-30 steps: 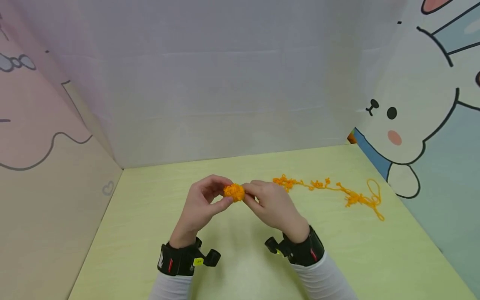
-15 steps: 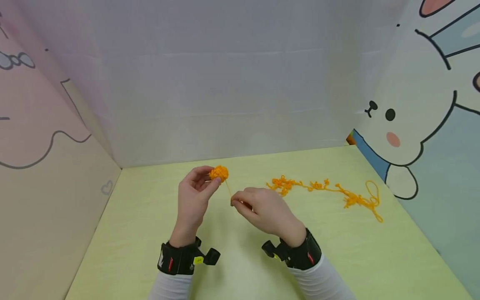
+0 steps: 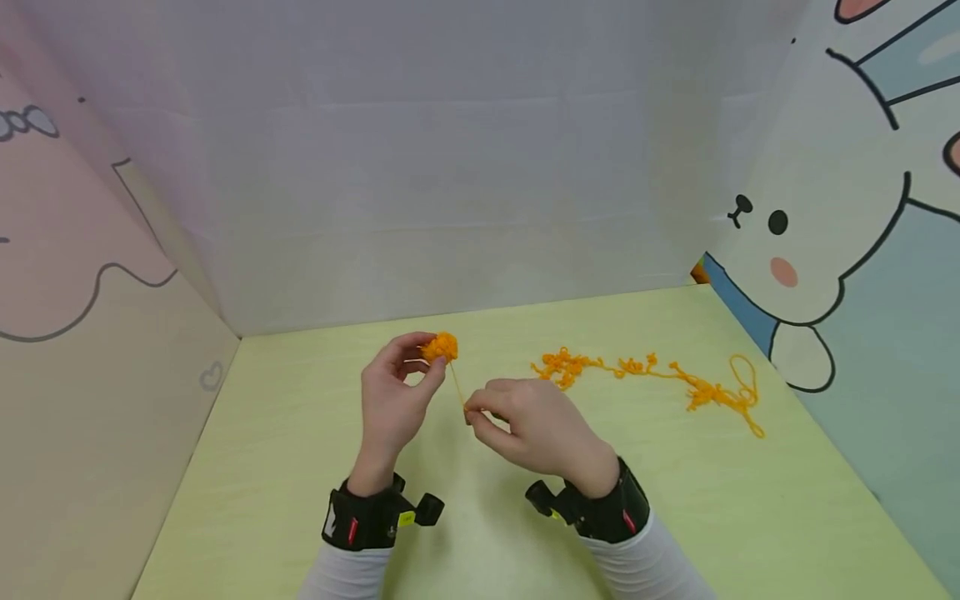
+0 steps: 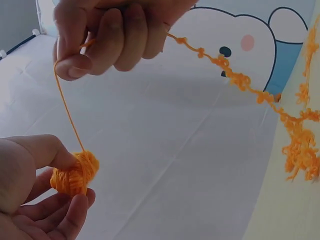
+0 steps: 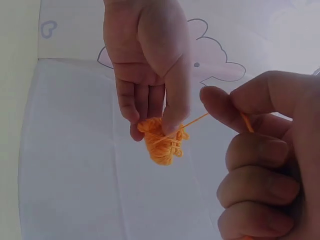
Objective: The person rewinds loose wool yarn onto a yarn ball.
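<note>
My left hand point(image 3: 393, 396) pinches a small ball of orange yarn point(image 3: 442, 346) between thumb and fingertips, held up over the table. A single taut strand point(image 4: 69, 112) runs from the ball to my right hand point(image 3: 536, 425), which pinches it between thumb and forefinger. The right hand's other fingers are curled, as the right wrist view shows, with yarn passing through them. In the left wrist view, a knotted length of yarn point(image 4: 235, 77) leads out of the right hand toward a tangled heap point(image 4: 302, 155) on the table.
The tangled, looped yarn point(image 3: 637, 368) stretches across the right half of the pale yellow-green table point(image 3: 270, 467). A white sheet point(image 3: 450, 167) closes off the back. Cartoon-printed panels point(image 3: 810, 233) stand at both sides. Both wrists wear black camera straps point(image 3: 360, 517).
The hands have moved apart: the left went up and left with the ball, the right came down and slightly left, drawing out a strand. Over the last half second they barely move.
</note>
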The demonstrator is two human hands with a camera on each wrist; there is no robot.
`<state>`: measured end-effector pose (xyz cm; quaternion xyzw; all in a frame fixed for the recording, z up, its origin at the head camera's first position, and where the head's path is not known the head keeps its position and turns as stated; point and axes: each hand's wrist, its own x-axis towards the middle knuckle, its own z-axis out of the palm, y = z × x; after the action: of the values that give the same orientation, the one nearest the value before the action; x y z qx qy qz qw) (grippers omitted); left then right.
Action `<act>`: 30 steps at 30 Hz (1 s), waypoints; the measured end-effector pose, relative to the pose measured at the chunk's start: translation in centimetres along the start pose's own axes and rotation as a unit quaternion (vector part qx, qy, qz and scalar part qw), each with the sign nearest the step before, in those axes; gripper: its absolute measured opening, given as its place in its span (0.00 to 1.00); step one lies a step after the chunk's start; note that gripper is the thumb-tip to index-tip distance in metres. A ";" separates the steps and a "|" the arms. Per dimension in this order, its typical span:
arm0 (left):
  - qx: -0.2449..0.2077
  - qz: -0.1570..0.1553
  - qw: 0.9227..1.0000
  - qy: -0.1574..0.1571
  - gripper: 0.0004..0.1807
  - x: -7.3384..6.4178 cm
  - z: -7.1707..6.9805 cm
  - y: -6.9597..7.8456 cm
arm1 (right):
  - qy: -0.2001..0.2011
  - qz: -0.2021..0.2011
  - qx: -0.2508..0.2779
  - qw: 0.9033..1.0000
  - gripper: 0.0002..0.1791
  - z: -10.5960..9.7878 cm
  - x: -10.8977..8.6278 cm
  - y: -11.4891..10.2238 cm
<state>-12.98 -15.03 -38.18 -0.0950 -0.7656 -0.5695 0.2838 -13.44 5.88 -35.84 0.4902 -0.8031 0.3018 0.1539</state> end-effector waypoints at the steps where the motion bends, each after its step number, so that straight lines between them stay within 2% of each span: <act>1: 0.020 0.011 1.000 -0.004 0.16 0.0 0.1 0.0 | 0.012 -0.006 0.000 1.000 0.06 -0.1 0.0 0.0; 5: 0.080 0.052 0.995 -0.034 0.17 0.0 0.3 1.7 | 0.061 -0.022 -0.003 0.998 0.05 -0.5 -0.1 0.3; 8: 0.095 0.077 0.990 -0.071 0.17 -0.1 0.5 2.9 | 0.081 -0.021 -0.002 0.996 0.05 -0.7 -0.2 0.6; 10: 0.094 0.086 0.987 -0.095 0.17 -0.1 0.5 2.6 | 0.090 -0.016 -0.005 0.996 0.06 -0.9 -0.2 0.8; 14: 0.095 0.084 0.982 -0.138 0.18 -0.2 0.5 0.8 | 0.105 -0.008 -0.014 0.994 0.07 -1.2 -0.4 1.1; 18: 0.081 0.081 0.976 -0.187 0.18 -0.3 0.3 -0.2 | 0.118 0.001 -0.017 0.993 0.08 -1.3 -0.4 1.4; 22: 0.050 0.092 0.966 -0.238 0.18 -0.4 0.3 -0.3 | 0.123 0.012 -0.016 0.992 0.08 -1.4 -0.4 1.7; 26: 0.032 0.092 0.958 -0.268 0.18 -0.5 0.2 0.2 | 0.125 0.026 -0.012 0.992 0.07 -1.5 -0.4 1.9; 30: 0.007 0.089 0.953 -0.291 0.18 -0.6 0.1 1.6 | 0.129 0.040 -0.009 0.991 0.06 -1.5 -0.5 2.1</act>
<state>-11.78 -14.29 -37.20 -0.3223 -0.8072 -0.4844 0.0990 -15.12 7.89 -35.63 0.4135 -0.7980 0.3613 0.2486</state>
